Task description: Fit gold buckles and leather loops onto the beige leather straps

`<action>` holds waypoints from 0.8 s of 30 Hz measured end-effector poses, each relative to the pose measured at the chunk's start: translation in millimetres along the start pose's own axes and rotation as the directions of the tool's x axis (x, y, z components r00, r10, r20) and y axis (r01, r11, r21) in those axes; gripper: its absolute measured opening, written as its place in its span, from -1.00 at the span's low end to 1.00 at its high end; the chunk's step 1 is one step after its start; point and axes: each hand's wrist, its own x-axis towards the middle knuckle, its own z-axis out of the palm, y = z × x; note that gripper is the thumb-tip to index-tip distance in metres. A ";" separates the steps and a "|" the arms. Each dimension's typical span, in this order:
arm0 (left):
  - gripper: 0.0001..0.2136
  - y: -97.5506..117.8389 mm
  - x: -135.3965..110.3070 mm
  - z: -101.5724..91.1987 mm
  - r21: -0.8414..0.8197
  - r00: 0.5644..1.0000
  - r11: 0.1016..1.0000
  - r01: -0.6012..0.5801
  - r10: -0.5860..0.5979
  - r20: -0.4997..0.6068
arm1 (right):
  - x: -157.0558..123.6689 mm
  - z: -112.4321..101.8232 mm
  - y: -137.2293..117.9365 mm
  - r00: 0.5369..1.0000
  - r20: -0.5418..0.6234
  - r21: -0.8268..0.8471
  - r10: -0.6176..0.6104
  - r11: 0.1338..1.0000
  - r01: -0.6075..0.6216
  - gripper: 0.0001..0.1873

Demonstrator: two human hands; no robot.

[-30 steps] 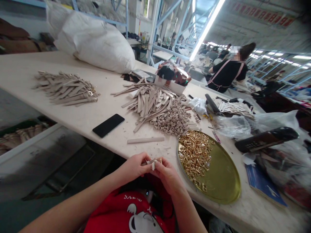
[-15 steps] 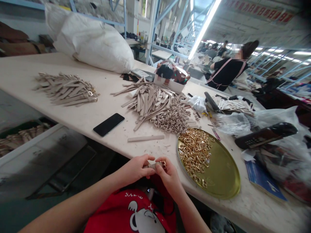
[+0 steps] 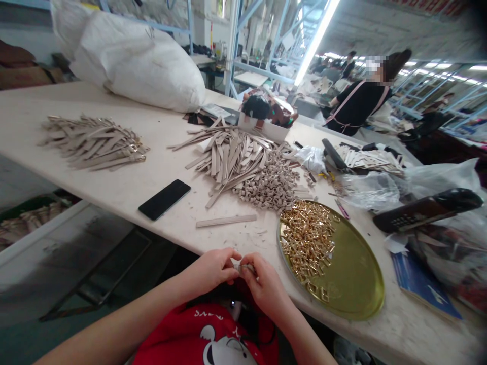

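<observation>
Just off the table's front edge, my left hand (image 3: 217,268) and my right hand (image 3: 264,285) meet, fingers pinched together. Between them is a short beige strap (image 3: 237,264), mostly covered by the fingers. At its right end a metal buckle (image 3: 249,267) shows edge-on in my right hand. A single flat strap (image 3: 226,221) lies on the table beyond my hands. Right of them stands a round gold tray (image 3: 359,274) with a heap of gold buckles (image 3: 306,241). Behind are a pile of small beige loops (image 3: 268,185) and a pile of loose straps (image 3: 228,154).
A black phone (image 3: 164,199) lies left of the single strap. Farther left is a pile of buckled straps (image 3: 93,142), below a big white sack (image 3: 133,61). At right are a black handset-like object (image 3: 426,210), a blue booklet (image 3: 424,286) and plastic bags. A person (image 3: 359,104) stands beyond the table.
The buckle has turned in my right hand from showing its open frame to edge-on. Both hands still hold the strap close together. The view has shifted slightly.
</observation>
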 end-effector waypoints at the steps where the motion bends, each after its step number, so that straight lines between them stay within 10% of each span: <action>1: -0.69 0.6 2.6 -2.2 -0.001 1.000 1.000 -0.012 0.012 0.003 | 2.1 -0.2 1.3 1.000 -0.004 0.000 0.010 1.000 -0.010 -0.92; 11: -0.68 3.2 54.8 0.4 0.063 0.994 0.997 -0.054 0.059 -0.087 | 36.1 8.1 39.4 0.977 -0.154 0.271 0.148 0.957 -0.102 -0.80; 19: -0.80 -1.3 101.8 -34.8 0.536 0.943 0.844 -0.014 0.190 -0.275 | 50.3 12.3 58.2 0.928 -0.370 -0.287 0.042 0.945 -0.158 -0.74; 24: -0.89 -7.1 109.6 -51.5 0.634 0.927 0.771 0.062 0.191 -0.322 | 53.1 11.7 59.3 0.902 -0.432 -0.331 -0.011 0.932 -0.147 -0.73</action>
